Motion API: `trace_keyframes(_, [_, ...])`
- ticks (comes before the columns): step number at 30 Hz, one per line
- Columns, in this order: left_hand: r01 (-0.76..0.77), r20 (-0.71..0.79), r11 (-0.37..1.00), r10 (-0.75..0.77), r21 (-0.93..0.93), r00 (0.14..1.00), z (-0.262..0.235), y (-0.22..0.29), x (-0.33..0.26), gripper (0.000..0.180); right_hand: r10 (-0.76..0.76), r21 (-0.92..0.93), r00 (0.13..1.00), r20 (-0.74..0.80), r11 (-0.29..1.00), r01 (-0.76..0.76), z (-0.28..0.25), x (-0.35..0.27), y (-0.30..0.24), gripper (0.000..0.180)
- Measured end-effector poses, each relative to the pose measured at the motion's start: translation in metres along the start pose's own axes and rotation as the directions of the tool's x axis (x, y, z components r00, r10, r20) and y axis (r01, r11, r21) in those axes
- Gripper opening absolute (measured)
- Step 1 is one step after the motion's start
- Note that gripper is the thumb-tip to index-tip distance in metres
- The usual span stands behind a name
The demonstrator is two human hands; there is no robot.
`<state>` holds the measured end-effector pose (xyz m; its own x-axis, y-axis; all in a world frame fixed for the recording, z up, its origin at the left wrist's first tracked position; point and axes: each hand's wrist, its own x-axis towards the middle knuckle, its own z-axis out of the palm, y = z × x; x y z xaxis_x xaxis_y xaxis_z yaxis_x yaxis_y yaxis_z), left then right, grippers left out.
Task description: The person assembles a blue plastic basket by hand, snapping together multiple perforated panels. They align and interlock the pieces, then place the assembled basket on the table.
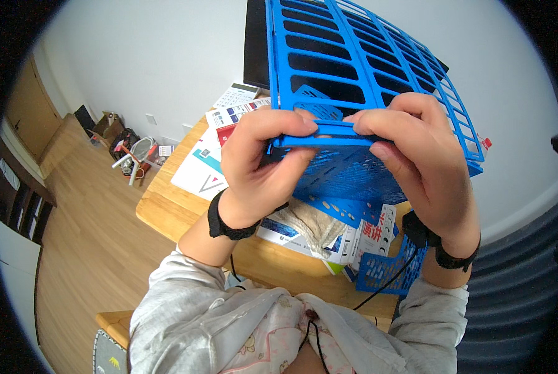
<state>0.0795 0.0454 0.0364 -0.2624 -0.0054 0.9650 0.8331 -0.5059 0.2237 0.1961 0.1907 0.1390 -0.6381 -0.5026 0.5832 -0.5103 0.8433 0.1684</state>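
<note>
Raised before me is a blue box-like frame with rows of rounded slots and a perforated side panel. My left hand pinches its near edge strip between thumb and fingers. On the same strip, just to the right, my right hand grips with its thumb and bent forefinger. The fingertips of both hands almost meet where two blue edges lie together. Whether those edges are joined, I cannot tell. Black bands circle both wrists.
Below the frame, a wooden desk bears papers, a pale knitted glove and a loose blue perforated piece. A black monitor stands behind. A black cable crosses the desk's right side. Assorted items lie on the floor at left.
</note>
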Motion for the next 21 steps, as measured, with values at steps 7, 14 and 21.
trace_keyframes(7, [-0.015, -0.011, 0.999, 0.015, 0.049, 1.000, 0.003, 0.003, 0.000, 0.029, 0.077, 0.017, 0.995, 0.061, 0.997, -0.078, -0.005, 0.002, -0.005, 0.020])
trace_keyframes(14, [-0.064, 0.010, 0.991, 0.063, 0.119, 0.998, 0.007, 0.009, 0.000, 0.038, -0.132, -0.005, 0.985, 0.112, 0.991, 0.133, -0.008, 0.006, 0.007, 0.025])
trace_keyframes(21, [-0.124, 0.087, 0.987, 0.116, 0.101, 0.989, 0.006, 0.008, 0.001, 0.054, -0.157, -0.017, 0.982, 0.105, 0.987, 0.160, -0.010, 0.003, 0.008, 0.027])
